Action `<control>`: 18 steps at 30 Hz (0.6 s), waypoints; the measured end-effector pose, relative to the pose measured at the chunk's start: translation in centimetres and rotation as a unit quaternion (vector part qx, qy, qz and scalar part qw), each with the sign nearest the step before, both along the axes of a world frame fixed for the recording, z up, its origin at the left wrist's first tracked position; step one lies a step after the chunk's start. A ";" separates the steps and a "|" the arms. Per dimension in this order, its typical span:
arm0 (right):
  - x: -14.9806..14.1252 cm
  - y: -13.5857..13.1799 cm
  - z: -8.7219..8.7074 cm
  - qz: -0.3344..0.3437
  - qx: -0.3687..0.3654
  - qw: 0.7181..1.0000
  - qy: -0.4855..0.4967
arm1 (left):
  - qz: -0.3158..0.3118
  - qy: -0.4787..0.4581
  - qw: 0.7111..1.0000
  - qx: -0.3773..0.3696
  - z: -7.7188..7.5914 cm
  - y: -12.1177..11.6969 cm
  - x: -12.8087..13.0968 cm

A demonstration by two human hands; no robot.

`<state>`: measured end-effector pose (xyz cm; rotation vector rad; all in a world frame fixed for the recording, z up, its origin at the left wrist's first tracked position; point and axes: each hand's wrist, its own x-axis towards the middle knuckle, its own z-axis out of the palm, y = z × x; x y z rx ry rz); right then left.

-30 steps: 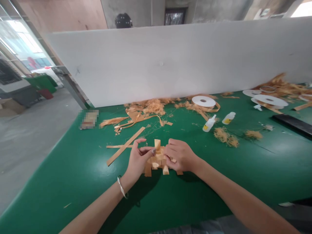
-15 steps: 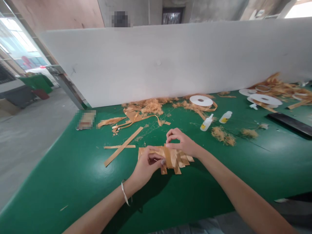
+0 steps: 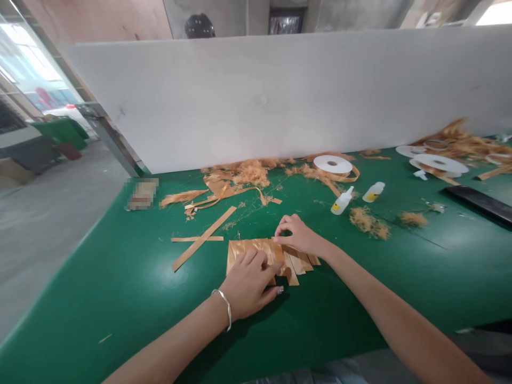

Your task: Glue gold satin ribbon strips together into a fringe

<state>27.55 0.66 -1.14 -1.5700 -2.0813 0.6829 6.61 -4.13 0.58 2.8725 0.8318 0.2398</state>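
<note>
Several tan ribbon strips [image 3: 256, 246] lie side by side and overlapping on the green tabletop, their right ends fanned out unevenly. My left hand [image 3: 248, 280] rests palm down over the near part of the strips, fingers bent and thumb apart from the index finger. At the upper edge of the row, my right hand [image 3: 298, 234] has thumb and index finger pinched on the end of one ribbon strip. The left hand hides part of the strips beneath it. Two loose ribbon strips [image 3: 204, 239] cross each other to the left.
Frayed tan fibre [image 3: 250, 173] is heaped along the white partition [image 3: 280, 101]. A white ribbon spool [image 3: 333, 165] and two small bottles, one capped with a nozzle [image 3: 342, 201], stand behind my right hand. Further right are fibre tufts [image 3: 368, 223], more spools [image 3: 440, 164] and a black object [image 3: 478, 205].
My left hand has moved toward me and flattened, its thumb now apart from the fingers, uncovering more strips. My right hand stays at the upper edge, its fingers slightly lower and closer together.
</note>
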 end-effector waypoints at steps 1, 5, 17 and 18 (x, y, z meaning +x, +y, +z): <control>-0.2 -0.1 0.1 -0.004 -0.003 1.000 -0.001 | 0.001 0.005 1.000 -0.001 -0.1 0.0 0.0; -0.8 -0.5 0.6 -0.023 0.001 1.000 -0.005 | 0.005 0.008 1.000 -0.004 -0.5 0.1 -0.1; -1.0 -0.3 0.3 -0.015 0.056 0.997 -0.041 | 0.033 0.014 0.999 -0.016 -0.8 0.2 0.1; -1.0 -0.3 0.2 -0.018 0.058 0.997 -0.044 | 0.033 0.016 0.999 -0.015 -0.7 0.2 0.1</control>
